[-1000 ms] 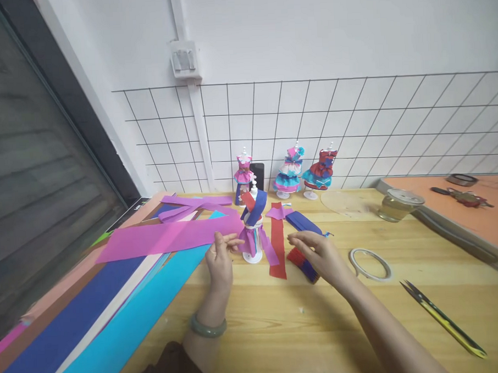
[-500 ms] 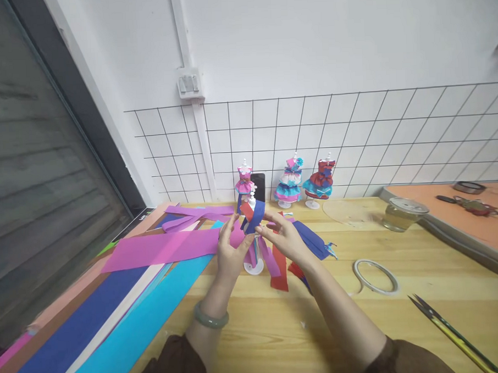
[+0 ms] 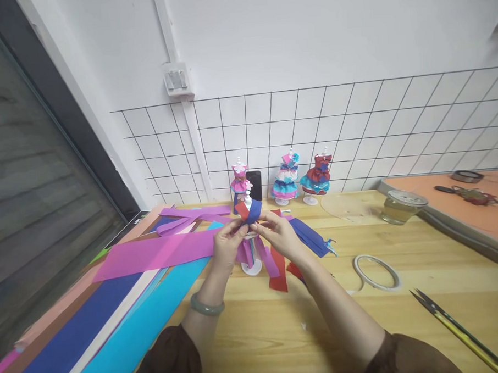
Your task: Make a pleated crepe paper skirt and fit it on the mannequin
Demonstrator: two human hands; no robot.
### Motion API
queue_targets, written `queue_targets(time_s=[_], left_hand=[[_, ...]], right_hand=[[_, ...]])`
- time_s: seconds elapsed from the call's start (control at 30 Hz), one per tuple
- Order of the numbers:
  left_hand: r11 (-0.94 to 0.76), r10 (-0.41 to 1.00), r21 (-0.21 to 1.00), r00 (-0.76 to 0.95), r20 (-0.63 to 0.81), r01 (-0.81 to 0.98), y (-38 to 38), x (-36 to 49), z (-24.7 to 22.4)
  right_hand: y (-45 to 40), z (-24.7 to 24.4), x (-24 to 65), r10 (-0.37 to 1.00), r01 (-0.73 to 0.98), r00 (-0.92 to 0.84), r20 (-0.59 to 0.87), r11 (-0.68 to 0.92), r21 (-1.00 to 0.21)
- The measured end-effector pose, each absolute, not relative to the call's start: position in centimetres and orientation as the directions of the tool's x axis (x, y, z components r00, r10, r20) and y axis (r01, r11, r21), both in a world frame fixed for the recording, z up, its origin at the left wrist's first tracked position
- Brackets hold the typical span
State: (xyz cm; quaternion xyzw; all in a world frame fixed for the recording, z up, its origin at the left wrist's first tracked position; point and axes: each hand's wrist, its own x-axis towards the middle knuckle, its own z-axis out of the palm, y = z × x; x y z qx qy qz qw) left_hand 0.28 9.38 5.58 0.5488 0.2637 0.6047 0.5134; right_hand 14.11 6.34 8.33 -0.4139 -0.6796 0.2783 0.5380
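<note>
A small white dress-form mannequin [image 3: 248, 199] stands upright on a round white base [image 3: 252, 267] in front of me. A red paper strip [image 3: 242, 210] and a blue paper strip [image 3: 255, 210] cross over its chest. My left hand [image 3: 228, 245] pinches at the waist, fingers closed on the lower part of the blue strip. From the other side, my right hand [image 3: 279, 236] presses thumb and fingers on the same strip. Fingers hide most of the waist. Pink strips [image 3: 270, 262] hang below around the stand.
Long coloured paper strips [image 3: 153, 254] cover the left side. Three dressed mannequins [image 3: 285, 179] and a black phone [image 3: 254, 185] stand by the wall. Blue paper [image 3: 309, 236], a tape roll [image 3: 376, 273], thread snips [image 3: 457, 326] and a lidded cup [image 3: 402, 206] lie rightward.
My hands have drawn closer together, the fingers closing at the mannequin's waist. The blue strip now lies more tightly against the chest. The view has shifted slightly.
</note>
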Motion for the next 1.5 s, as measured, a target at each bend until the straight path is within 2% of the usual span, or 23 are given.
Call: queue_targets(time_s=[0.3, 0.5, 0.6, 0.7, 0.9, 1.2, 1.5], left_hand=[[-0.211, 0.880, 0.898, 0.324, 0.346, -0.385, 11.7, -0.9, 5.4], [-0.259, 0.823, 0.907, 0.416, 0.387, -0.332, 12.1, -1.3, 6.1], [-0.277, 0.809, 0.903, 0.427, 0.404, -0.329, 12.0, -1.5, 6.5], [-0.262, 0.810, 0.898, 0.426, 0.403, -0.352, 12.1, -1.6, 6.5], [-0.267, 0.807, 0.913, 0.446, 0.386, -0.308, 12.3, -2.0, 6.3], [-0.353, 0.782, 0.901, 0.449, 0.433, -0.253, 12.0, -2.1, 6.7], [-0.167, 0.833, 0.907, 0.436, 0.340, -0.387, 12.0, -1.6, 6.1]], right_hand=[[6.4, 8.1, 14.1, 0.864, 0.277, -0.036, 0.502, 0.492, -0.826], [6.3, 8.0, 13.9, 0.866, 0.233, 0.001, 0.499, 0.485, -0.843], [6.3, 8.0, 13.8, 0.870, 0.187, -0.004, 0.492, 0.484, -0.855], [6.3, 8.2, 13.5, 0.878, 0.072, -0.044, 0.476, 0.478, -0.876], [6.3, 8.0, 13.4, 0.916, -0.109, -0.090, 0.391, 0.381, -0.918], [6.5, 7.6, 13.9, 0.927, -0.071, -0.055, 0.371, 0.367, -0.928], [6.5, 7.7, 13.8, 0.924, -0.078, -0.072, 0.376, 0.370, -0.926]])
